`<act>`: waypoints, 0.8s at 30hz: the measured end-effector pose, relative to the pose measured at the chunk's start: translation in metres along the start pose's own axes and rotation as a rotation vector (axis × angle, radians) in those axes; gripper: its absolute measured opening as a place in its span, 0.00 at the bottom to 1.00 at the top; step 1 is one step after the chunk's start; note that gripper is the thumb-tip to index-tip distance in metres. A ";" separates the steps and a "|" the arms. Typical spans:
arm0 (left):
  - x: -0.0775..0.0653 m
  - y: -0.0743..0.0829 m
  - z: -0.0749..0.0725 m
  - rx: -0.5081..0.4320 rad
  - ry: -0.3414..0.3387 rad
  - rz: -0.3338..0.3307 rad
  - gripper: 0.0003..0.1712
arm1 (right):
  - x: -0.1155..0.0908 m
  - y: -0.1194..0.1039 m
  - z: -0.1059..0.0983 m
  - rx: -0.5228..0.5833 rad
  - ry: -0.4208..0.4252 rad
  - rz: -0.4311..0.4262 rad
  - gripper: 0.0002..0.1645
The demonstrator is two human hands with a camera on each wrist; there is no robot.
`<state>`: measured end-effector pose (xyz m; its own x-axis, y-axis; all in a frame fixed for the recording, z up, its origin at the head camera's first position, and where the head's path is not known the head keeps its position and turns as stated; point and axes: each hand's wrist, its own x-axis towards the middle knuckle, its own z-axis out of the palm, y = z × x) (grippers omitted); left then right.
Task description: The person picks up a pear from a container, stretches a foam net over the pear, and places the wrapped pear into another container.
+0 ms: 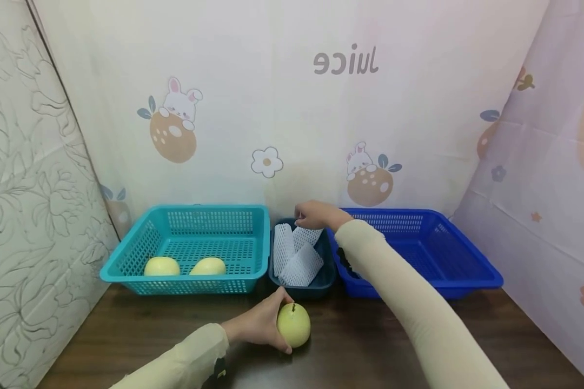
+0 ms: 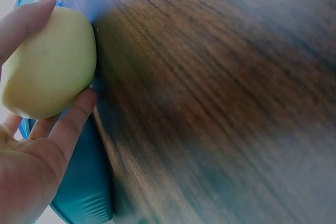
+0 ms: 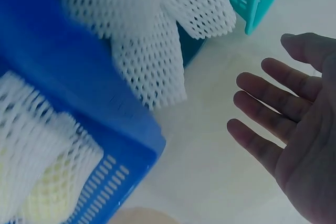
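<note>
My left hand [image 1: 260, 325] grips a yellow-green pear [image 1: 294, 326] by its side, thumb and fingers around it; the stem points up. In the left wrist view the pear [image 2: 52, 66] is close to the wooden tabletop [image 2: 210, 93]. My right hand [image 1: 316, 215] hovers over the back of a small dark teal basket [image 1: 304, 293] holding several white foam net sleeves [image 1: 302, 266]. Spread, slightly bent fingers show in the right wrist view, and that hand [image 3: 310, 108] holds nothing, apart from the sleeves [image 3: 152, 61].
At the left, a turquoise basket [image 1: 175, 287] holds two more pears [image 1: 162, 266]. A blue basket [image 1: 418, 283] stands at the right, partly behind my right sleeve [image 1: 409, 302]; the right wrist view shows net-wrapped fruit [image 3: 47, 192] in it. A printed curtain [image 1: 297, 108] hangs behind.
</note>
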<state>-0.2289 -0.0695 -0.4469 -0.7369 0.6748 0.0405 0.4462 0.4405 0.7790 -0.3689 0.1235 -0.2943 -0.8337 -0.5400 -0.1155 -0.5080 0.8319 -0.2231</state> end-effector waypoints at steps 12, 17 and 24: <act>-0.002 -0.001 0.003 0.005 -0.016 -0.011 0.46 | 0.036 -0.002 0.035 0.091 0.010 0.078 0.26; -0.001 0.000 0.001 -0.011 -0.017 -0.024 0.46 | 0.045 -0.006 0.045 0.087 0.004 0.078 0.24; 0.001 -0.005 -0.002 -0.016 -0.012 -0.024 0.46 | 0.055 -0.010 0.056 0.101 -0.032 0.071 0.25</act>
<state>-0.2324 -0.0722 -0.4493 -0.7413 0.6711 0.0142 0.4198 0.4470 0.7899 -0.3977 0.0785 -0.3528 -0.8587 -0.4854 -0.1646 -0.4223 0.8520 -0.3094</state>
